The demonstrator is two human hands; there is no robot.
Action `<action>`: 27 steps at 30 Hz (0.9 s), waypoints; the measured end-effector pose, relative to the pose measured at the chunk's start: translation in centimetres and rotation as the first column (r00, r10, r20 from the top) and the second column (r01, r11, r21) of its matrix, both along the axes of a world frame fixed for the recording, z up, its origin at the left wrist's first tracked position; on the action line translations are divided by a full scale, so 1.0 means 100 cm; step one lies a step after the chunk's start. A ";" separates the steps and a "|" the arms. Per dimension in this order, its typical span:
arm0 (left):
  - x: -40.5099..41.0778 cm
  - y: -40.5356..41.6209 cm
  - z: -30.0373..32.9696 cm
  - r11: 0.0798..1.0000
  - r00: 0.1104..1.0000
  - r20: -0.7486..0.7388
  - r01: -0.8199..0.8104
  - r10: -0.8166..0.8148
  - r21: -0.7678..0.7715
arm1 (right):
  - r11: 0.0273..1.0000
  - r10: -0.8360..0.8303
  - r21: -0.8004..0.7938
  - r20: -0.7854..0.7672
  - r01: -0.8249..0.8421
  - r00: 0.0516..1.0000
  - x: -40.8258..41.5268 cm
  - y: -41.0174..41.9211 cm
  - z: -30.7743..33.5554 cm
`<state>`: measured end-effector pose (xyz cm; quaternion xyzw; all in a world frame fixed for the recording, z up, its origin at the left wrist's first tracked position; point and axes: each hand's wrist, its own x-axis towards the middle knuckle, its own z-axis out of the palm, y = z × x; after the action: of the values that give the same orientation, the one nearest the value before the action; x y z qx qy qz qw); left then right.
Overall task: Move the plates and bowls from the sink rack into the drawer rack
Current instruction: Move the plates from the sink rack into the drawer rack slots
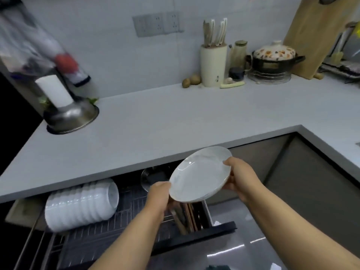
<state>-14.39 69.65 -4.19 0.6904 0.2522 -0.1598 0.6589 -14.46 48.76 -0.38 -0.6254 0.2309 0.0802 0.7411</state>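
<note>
A pale marbled plate (200, 174) is held tilted in the air over the open drawer rack (109, 236). My left hand (158, 195) grips its lower left rim. My right hand (240, 176) grips its right rim, thumb on the face. In the drawer rack a row of white bowls (81, 205) lies on its side at the left, and a clear glass dish (151, 177) stands at the back under the counter edge. The sink rack is out of view.
Chopsticks and utensils (187, 217) stand in a holder at the drawer's right end, just below the plate. The white counter (155, 129) overhangs the drawer. A steel bowl (72, 117) sits at the counter's left; a knife block (214, 65) and pot (274, 59) stand at the back.
</note>
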 end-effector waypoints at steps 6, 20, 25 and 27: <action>-0.017 0.149 -0.039 0.941 0.991 0.033 -0.133 0.130 0.312 | 0.958 0.249 -0.116 -0.119 -0.263 0.961 0.023 0.138 -0.032; -0.054 0.312 -0.122 0.531 0.946 -0.176 0.301 -0.272 0.793 | 0.716 0.446 -0.400 -0.369 -0.572 0.815 0.090 0.330 -0.156; -0.058 0.312 -0.130 0.488 0.937 -0.068 0.239 -0.343 0.840 | 0.646 0.443 -0.479 -0.398 -0.594 0.803 0.118 0.354 -0.178; -0.060 0.313 -0.130 0.490 0.937 -0.006 0.189 -0.350 0.851 | 0.623 0.432 -0.510 -0.407 -0.593 0.804 0.125 0.364 -0.177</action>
<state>-20.38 100.95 -17.20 0.9624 0.1298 -0.0615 0.2305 -1.92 85.20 -18.11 -0.8556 0.1439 0.2866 0.4064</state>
